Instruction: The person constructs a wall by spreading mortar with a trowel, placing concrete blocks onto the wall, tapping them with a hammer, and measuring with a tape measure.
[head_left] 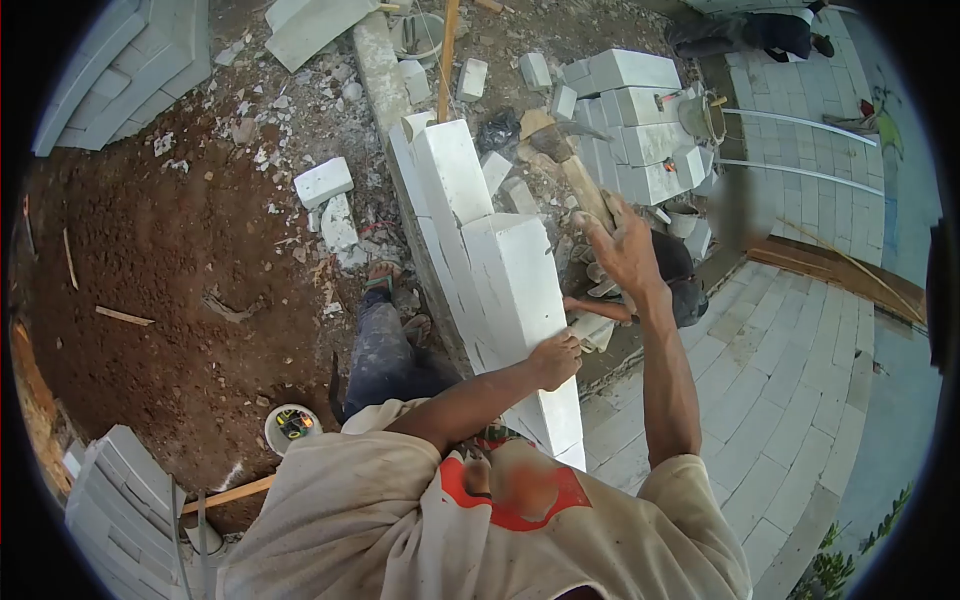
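A wall of white blocks (505,265) runs up the middle of the view. My left hand (556,360) is closed at the wall's right edge, knuckles up; anything inside it is hidden. Raised beyond the wall, my right hand (628,247) has its thumb and fingers around the near end of a wooden piece (582,188). This piece slants up and left, with a dark, flat part near its far end. Close to my left hand, on the wall's far side, a co-worker's forearm (602,309) reaches in.
The co-worker's dark-haired head (688,302) is low beyond the wall. Stacked blocks (640,110) and a bucket (702,117) stand farther off. Another person (780,35) is at top right. A white bucket (293,428) holding small items sits on the soil at left.
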